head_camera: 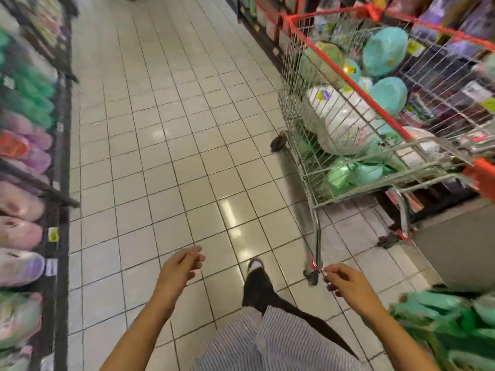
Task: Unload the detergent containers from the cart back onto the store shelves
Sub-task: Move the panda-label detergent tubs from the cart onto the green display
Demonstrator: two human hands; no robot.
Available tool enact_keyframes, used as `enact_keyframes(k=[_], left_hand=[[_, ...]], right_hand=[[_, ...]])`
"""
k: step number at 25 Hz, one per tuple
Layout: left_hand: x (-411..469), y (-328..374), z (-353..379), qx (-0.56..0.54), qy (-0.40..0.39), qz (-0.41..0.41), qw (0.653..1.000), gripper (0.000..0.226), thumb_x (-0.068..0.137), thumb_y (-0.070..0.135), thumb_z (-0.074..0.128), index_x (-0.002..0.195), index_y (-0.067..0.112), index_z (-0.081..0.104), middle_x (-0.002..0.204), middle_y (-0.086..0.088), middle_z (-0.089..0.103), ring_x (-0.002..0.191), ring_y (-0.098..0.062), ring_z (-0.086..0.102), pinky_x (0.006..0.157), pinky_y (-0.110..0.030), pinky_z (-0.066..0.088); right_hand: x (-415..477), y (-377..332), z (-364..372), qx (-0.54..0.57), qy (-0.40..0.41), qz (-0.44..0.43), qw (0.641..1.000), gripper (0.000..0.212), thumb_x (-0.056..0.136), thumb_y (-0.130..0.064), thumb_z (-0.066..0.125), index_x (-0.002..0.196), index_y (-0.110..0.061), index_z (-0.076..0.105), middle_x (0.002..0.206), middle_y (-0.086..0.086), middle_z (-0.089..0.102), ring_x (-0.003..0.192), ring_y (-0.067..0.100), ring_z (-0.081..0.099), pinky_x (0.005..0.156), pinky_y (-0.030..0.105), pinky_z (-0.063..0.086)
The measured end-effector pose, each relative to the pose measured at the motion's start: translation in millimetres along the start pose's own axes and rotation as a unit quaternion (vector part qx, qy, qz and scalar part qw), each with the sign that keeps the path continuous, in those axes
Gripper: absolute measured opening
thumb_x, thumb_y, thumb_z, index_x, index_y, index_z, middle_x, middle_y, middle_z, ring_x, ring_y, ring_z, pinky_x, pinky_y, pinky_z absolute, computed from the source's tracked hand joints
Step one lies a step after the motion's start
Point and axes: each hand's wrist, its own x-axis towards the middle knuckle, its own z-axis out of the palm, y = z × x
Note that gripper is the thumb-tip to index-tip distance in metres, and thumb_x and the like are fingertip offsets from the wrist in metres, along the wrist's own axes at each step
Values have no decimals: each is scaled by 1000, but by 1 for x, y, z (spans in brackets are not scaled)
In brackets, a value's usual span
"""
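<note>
A wire shopping cart [297,108] with red trim stands at the right of the aisle, apart from both hands. Inside lie several soft detergent packs: teal ones [385,50] on top, a white one [340,121] below, green ones [348,174] at the bottom. My left hand [179,266] hangs over the floor tiles with fingers loosely curled and holds nothing. My right hand [345,282] is near the cart's rear wheel, fingers loosely curled, also holding nothing. The left shelves [60,167] carry blurred green, purple and pink packs.
The tiled aisle floor [166,129] runs between the two shelf rows. More shelving [267,20] lines the right side behind the cart. Green packs [450,325] sit at the lower right. My dark shoe [257,279] steps forward between my hands.
</note>
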Motion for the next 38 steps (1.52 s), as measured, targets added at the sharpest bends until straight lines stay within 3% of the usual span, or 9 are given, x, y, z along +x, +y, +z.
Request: enact_keyframes(k=[7, 10, 17, 21, 24, 28, 31, 35, 38], left_hand=[[134, 83, 4, 21, 5, -10, 1000, 22, 98, 17, 49, 111, 16, 66, 97, -3, 72, 95, -20, 65, 80, -29, 50], [166, 100, 4, 34, 4, -26, 999, 22, 99, 18, 49, 112, 15, 66, 97, -3, 72, 93, -18, 66, 75, -26, 49], [272, 168, 14, 24, -4, -49, 998, 21, 98, 21, 52, 113, 15, 65, 101, -3, 71, 98, -17, 65, 76, -27, 49], [352, 253, 27, 55, -45, 10, 997, 17, 97, 21, 53, 106, 21, 67, 100, -4, 71, 99, -20, 64, 80, -30, 48], [401, 342, 54, 85, -107, 82, 987, 17, 95, 20, 55, 104, 23, 69, 99, -2, 72, 98, -17, 65, 82, -29, 48], [442, 468, 118, 114, -214, 189, 952, 15, 91, 18, 60, 95, 29, 70, 94, 4, 73, 91, -10, 66, 79, -26, 49], [465, 539, 185, 137, -284, 263, 912, 14, 90, 17, 61, 99, 24, 69, 94, 0, 70, 88, -12, 64, 79, -25, 49], [492, 591, 289, 181, -360, 321, 857, 12, 89, 17, 62, 96, 27, 67, 94, 4, 68, 88, -12, 64, 71, -20, 48], [513, 595, 359, 277, -390, 362, 800, 23, 92, 20, 62, 114, 22, 65, 102, 2, 66, 85, -8, 61, 65, -13, 47]], right_hand=[[130, -79, 19, -6, -11, 34, 999, 16, 94, -8, 54, 103, -12, 66, 93, 11, 69, 76, 19, 64, 61, 24, 50], [176, -142, 17, -27, -24, -21, 999, 16, 94, -4, 52, 99, -12, 66, 95, 12, 69, 72, 13, 62, 58, 13, 46], [265, -288, 0, -5, 3, -116, 993, 16, 94, -8, 56, 105, -13, 66, 89, 4, 67, 71, 6, 61, 61, 5, 46], [293, -344, -10, 36, 51, -143, 988, 15, 93, -4, 57, 103, -9, 67, 92, 12, 69, 72, 10, 60, 68, 11, 46], [302, -382, -25, 97, 114, -158, 976, 14, 92, 0, 59, 98, -9, 67, 90, 9, 69, 69, 3, 59, 69, 9, 46], [309, -427, -67, 208, 234, -185, 932, 20, 90, -1, 61, 90, -20, 68, 78, -4, 71, 68, 6, 62, 64, 12, 49], [330, -441, -107, 267, 312, -167, 896, 21, 89, -2, 60, 89, -21, 68, 77, -3, 71, 65, 9, 64, 63, 16, 51], [389, -426, -160, 263, 348, -77, 896, 18, 90, -4, 57, 88, -20, 65, 81, 2, 67, 63, 11, 61, 63, 21, 48], [442, -405, -190, 245, 342, -7, 907, 11, 92, -7, 56, 97, -13, 62, 81, 3, 62, 59, 9, 58, 53, 17, 45]])
